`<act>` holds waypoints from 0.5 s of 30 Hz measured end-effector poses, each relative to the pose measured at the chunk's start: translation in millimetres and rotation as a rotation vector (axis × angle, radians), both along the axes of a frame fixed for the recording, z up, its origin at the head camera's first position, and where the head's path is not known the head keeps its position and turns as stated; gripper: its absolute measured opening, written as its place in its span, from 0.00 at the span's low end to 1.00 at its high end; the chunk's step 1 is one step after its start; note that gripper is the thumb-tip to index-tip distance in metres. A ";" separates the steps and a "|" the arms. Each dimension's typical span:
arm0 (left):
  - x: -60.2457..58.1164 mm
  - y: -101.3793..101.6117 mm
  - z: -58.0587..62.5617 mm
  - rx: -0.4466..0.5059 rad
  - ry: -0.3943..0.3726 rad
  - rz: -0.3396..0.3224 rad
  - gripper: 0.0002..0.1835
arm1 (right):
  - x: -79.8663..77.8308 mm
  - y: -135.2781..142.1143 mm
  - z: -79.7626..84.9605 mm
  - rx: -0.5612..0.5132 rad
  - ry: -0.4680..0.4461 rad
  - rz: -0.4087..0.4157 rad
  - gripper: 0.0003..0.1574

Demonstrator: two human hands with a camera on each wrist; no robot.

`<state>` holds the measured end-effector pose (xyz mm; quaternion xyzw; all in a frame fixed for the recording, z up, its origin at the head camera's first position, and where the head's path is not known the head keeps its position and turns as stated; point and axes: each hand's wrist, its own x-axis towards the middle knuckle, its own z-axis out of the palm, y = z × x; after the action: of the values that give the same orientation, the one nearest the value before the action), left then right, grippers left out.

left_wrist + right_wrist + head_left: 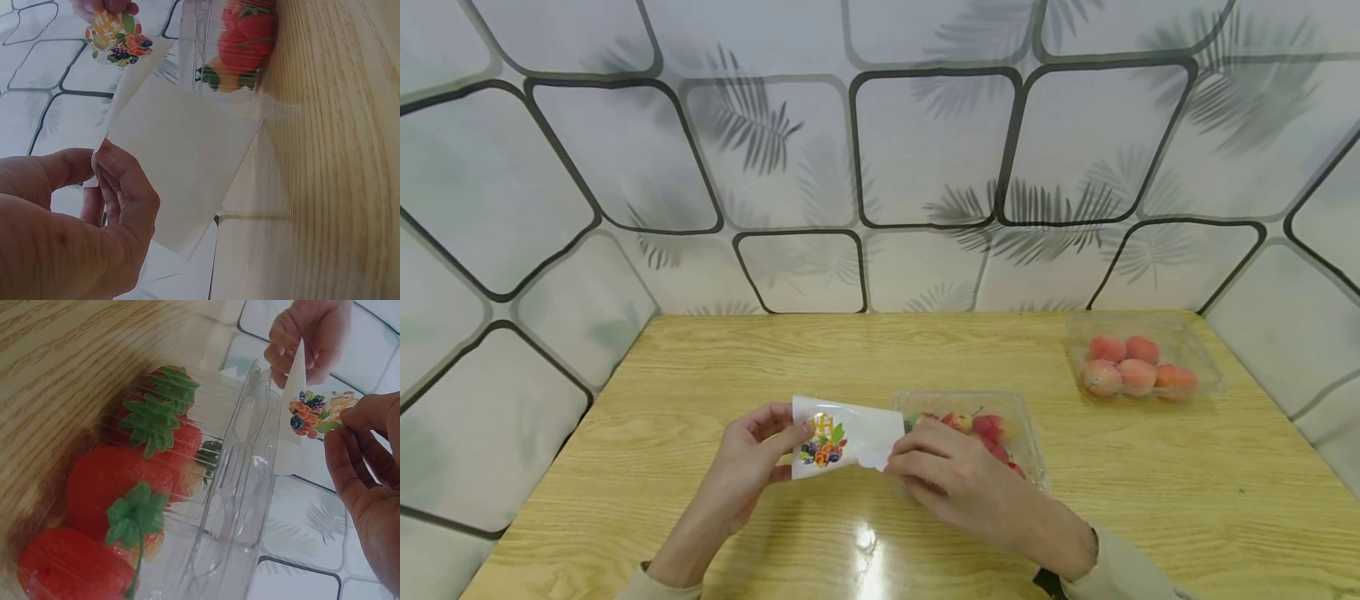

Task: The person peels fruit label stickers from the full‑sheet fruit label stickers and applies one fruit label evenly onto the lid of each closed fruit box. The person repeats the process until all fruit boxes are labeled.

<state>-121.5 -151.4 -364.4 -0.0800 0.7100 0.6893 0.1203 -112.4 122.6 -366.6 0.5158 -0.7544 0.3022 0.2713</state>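
Observation:
My left hand [741,467] pinches the left end of a white sticker sheet [861,425] between thumb and fingers, above the table. A round fruit-print sticker [823,446] shows on the sheet beside the thumb. My right hand [970,483] is at the sheet's other end, in front of a clear plastic box [1033,433]. In the right wrist view its thumb and fingers pinch another fruit-print sticker [309,415], close against the sheet. Whether this sticker is fully off the backing I cannot tell. Red fruits [119,487] with green leafy tops lie inside the box.
A second clear box [1202,367] with several pinkish-orange fruits [1138,377] stands at the back right of the wooden table [700,358]. Behind the table rises a patterned fabric wall [932,150].

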 end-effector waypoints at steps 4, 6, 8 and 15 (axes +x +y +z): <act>-0.3 0.0 -0.1 0.003 0.005 0.007 0.15 | 0.2 0.2 -0.1 -0.003 -0.004 0.001 0.06; -0.5 0.0 -0.2 0.004 0.006 0.010 0.15 | 0.2 0.3 0.0 -0.006 -0.001 0.001 0.06; -0.5 0.1 -0.5 0.007 0.006 0.013 0.14 | 0.4 0.4 0.2 -0.008 -0.001 0.001 0.09; -0.6 0.0 -1.2 0.013 0.008 0.016 0.15 | 0.4 0.9 0.8 -0.006 -0.009 0.001 0.17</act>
<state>-122.1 -151.4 -365.6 -0.0823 0.7053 0.6951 0.1124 -112.0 123.4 -365.7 0.5141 -0.7544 0.3069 0.2693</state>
